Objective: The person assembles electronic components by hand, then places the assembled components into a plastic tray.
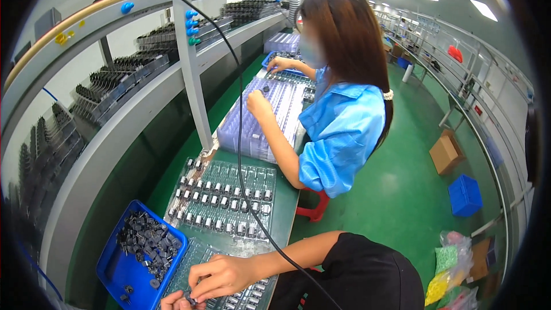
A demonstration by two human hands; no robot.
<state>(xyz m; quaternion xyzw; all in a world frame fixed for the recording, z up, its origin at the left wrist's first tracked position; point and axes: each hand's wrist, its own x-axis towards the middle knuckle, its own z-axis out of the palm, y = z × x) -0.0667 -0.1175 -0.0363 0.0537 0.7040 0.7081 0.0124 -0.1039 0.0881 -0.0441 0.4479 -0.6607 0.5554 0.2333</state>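
Observation:
At the bottom edge, my right hand (221, 278) has its fingers curled, thumb and forefinger pinching a small dark cylindrical part (189, 297). The fingertips of my left hand (174, 301) close on the same part from the left; the rest of that hand is cut off by the frame. Beneath and beside my hands lies a clear blister tray (252, 295) holding silver-and-black parts in rows. Left of it, a blue bin (103, 270) contains a heap of loose dark parts (146, 241). Farther along the bench is another clear tray (261, 175) with rows of similar parts.
A co-worker in a blue jacket (344, 132) sits on a red stool (315, 209), hands over stacked clear trays (247, 138). A black cable (238, 138) hangs across the view. Metal shelf rails (115, 129) run along the left. Cardboard (446, 152) and blue boxes (465, 195) stand right.

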